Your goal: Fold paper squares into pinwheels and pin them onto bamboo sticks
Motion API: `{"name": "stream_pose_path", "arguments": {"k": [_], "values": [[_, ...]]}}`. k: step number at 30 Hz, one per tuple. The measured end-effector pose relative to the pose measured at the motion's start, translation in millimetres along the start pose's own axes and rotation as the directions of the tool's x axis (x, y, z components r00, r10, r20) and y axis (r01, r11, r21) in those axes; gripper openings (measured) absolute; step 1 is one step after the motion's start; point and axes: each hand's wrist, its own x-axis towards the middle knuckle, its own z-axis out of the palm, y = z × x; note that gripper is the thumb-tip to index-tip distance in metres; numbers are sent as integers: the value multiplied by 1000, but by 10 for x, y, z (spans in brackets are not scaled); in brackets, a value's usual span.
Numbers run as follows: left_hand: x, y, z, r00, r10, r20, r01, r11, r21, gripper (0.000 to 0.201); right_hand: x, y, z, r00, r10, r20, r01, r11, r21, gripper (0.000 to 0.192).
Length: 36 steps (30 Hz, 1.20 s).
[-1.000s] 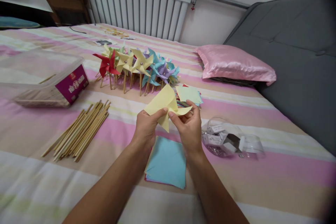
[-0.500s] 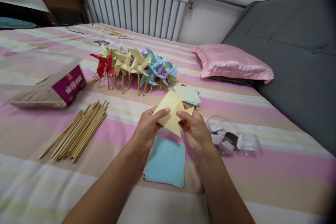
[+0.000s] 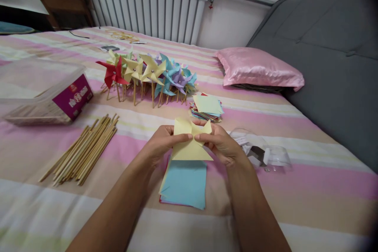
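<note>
Between both hands is a pale yellow sheet of paper with slits and lifted flaps. My left hand pinches its left side, thumb on top near the middle. My right hand grips the right side, its thumb close to the other thumb and a curled flap standing beside it. The fingers beneath the paper are mostly hidden. Just below the hands lies a stack of square paper with a blue sheet on top. Beyond them sits another paper stack, pale yellow on top.
Finished paper pinwheels on sticks stand behind. To the left lie a bundle of wooden sticks and a clear plastic box. Clear plastic containers rest at the right, with a pink pillow farther back.
The yellow paper has turned between my hands and come slightly lower, so a straight edge now faces me. Both hands still hold it. The view has shifted slightly.
</note>
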Motion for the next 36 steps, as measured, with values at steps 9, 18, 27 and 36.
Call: {"name": "stream_pose_path", "arguments": {"k": [9,18,27,36], "values": [[3,-5,31,999,-15,-31,14,1000,-22,23,-10,11,-17,1000,-26,-9,25,997,-68,58],[-1,0,34,1000,-8,-22,7,1000,-27,24,-26,-5,3,999,-51,3,51,994,-91,59],[14,-11,45,997,4,-72,-7,999,-48,22,-11,23,9,998,-56,-11,55,992,-115,61],[107,-35,-31,924,24,-382,-144,947,-288,26,-4,-14,35,800,-569,-191,496,806,-323,47]]}}
